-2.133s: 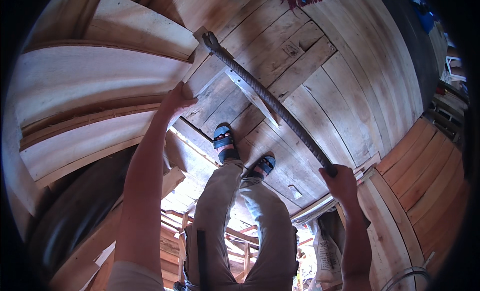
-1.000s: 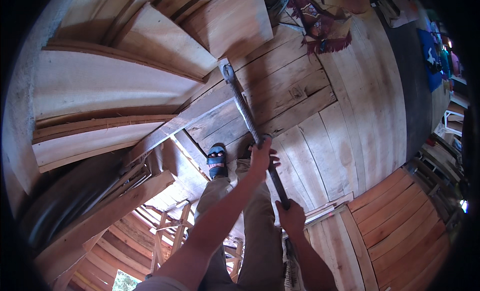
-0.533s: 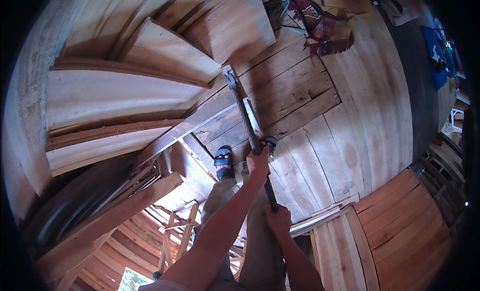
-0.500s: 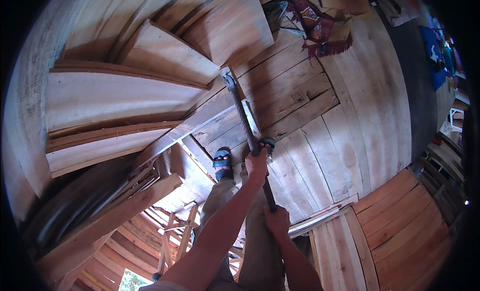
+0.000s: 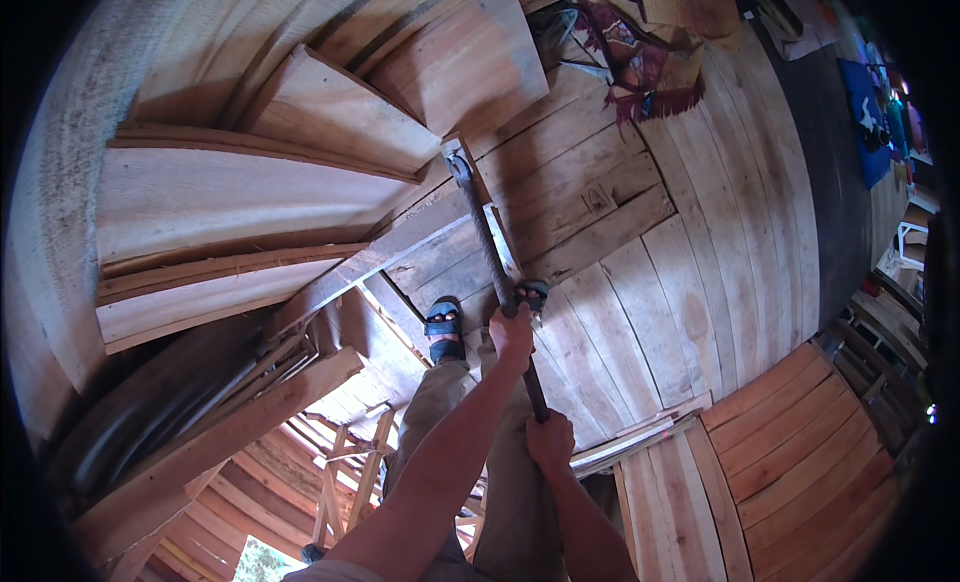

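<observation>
Both my hands grip a long dark crowbar (image 5: 484, 237) with a twisted shaft. My left hand (image 5: 512, 334) is wrapped round the shaft in front of my legs. Lower down, my right hand (image 5: 551, 442) is closed round the near end. The bar slants away to the upper left, and its curved claw lies at the far end of a narrow wooden strip (image 5: 504, 240). Whether the claw is hooked under anything, I cannot tell. My sandalled feet (image 5: 444, 317) stand on the plank floor (image 5: 590, 282), one on each side of the bar.
Wooden boards and panels (image 5: 250, 207) stand along the left. A fringed maroon cloth (image 5: 645, 72) lies at the far side. A stair-like timber frame (image 5: 345, 472) and a floor opening are at the lower left. Reddish planks (image 5: 790, 442) lie at the lower right.
The near end of the crowbar and my right hand have shifted slightly left. The claw end stays at the strip's end, and both hands keep their grip.
</observation>
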The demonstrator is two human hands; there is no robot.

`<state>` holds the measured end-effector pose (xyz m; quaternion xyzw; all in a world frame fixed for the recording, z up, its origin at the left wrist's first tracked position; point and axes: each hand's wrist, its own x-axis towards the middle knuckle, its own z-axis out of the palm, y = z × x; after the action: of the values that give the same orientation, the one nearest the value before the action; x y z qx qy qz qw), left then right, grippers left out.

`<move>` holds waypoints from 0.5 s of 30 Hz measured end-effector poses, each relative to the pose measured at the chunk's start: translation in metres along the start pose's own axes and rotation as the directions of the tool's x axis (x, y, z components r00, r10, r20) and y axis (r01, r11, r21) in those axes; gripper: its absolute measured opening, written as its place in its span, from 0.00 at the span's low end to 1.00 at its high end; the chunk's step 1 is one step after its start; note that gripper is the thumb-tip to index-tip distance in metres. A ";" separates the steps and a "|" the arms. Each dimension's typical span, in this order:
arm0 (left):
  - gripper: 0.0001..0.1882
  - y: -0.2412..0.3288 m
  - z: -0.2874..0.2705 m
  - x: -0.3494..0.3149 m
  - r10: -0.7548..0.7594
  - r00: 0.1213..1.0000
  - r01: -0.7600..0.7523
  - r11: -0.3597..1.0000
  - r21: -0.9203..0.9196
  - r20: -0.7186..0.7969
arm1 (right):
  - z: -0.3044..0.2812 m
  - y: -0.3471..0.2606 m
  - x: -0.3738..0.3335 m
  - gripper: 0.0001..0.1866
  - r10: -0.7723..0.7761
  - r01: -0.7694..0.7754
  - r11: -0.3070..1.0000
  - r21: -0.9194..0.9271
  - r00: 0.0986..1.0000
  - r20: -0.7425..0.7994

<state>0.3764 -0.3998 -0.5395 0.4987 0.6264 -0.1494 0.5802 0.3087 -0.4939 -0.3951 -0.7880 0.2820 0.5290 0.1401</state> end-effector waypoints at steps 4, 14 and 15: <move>0.11 0.024 0.006 -0.018 -0.021 0.999 0.022 1.000 0.023 -0.045 | -0.005 -0.003 0.004 0.17 -0.004 0.004 1.000 0.023 1.000 0.005; 0.12 0.010 0.010 -0.007 -0.031 0.997 0.036 0.997 0.072 -0.072 | -0.005 0.007 0.014 0.18 -0.010 0.009 1.000 0.029 0.999 0.041; 0.12 0.008 0.010 -0.006 -0.035 0.997 0.040 0.997 0.069 -0.070 | -0.004 0.009 0.015 0.18 -0.015 0.014 0.999 0.034 0.999 0.043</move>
<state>0.3879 -0.4065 -0.5335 0.5118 0.6496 -0.1652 0.5374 0.3110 -0.5073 -0.4062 -0.7761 0.2819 0.5400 0.1630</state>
